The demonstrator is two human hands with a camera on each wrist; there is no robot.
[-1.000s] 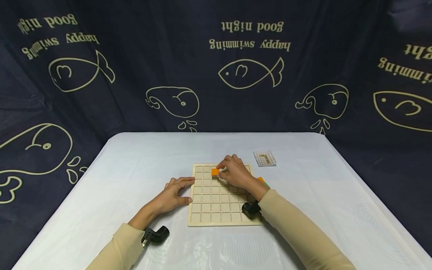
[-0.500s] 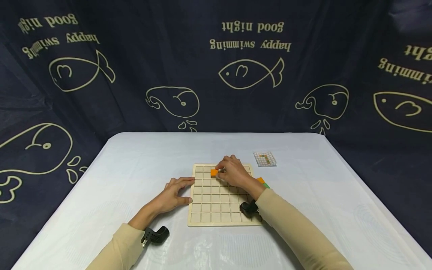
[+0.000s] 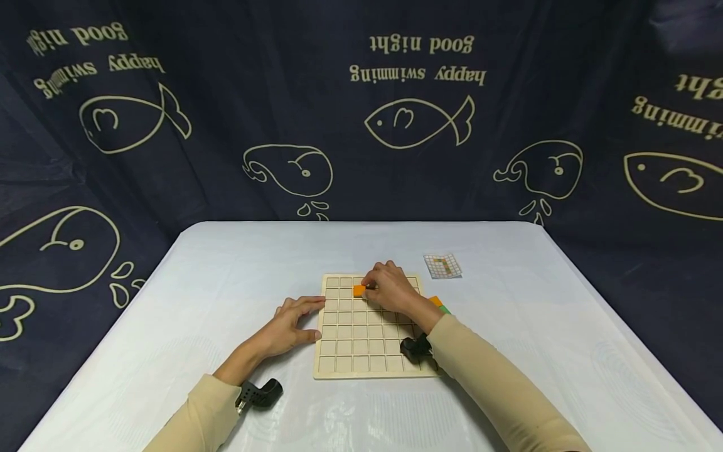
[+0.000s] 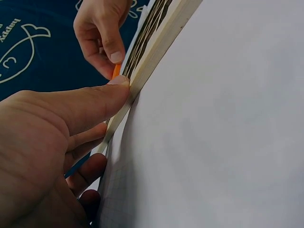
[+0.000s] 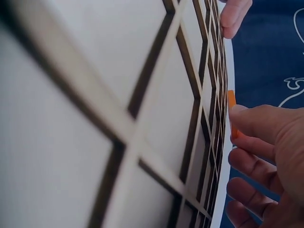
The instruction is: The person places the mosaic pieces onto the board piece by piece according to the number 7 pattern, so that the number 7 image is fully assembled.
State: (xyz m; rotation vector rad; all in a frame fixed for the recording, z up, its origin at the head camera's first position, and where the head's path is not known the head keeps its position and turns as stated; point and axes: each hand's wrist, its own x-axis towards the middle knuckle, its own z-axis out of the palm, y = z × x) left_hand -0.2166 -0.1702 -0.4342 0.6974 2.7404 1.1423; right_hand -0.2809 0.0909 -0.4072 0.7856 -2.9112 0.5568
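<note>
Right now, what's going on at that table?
A person's right hand pinches an orange tile at the far part of a wooden grid board; whether it sits in a cell is unclear. The left hand touches the board's left edge. Orange and green pieces show beside the right forearm; a gridded card lies past the far right corner.

dk blue backdrop (image 3: 344, 125), fish (image 3: 420, 123) & whale prints (image 3: 294, 168), wht tablecloth (image 3: 519, 301)

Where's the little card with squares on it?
In the head view, the card lies on the white table, right of the board, near its far right corner.
</note>
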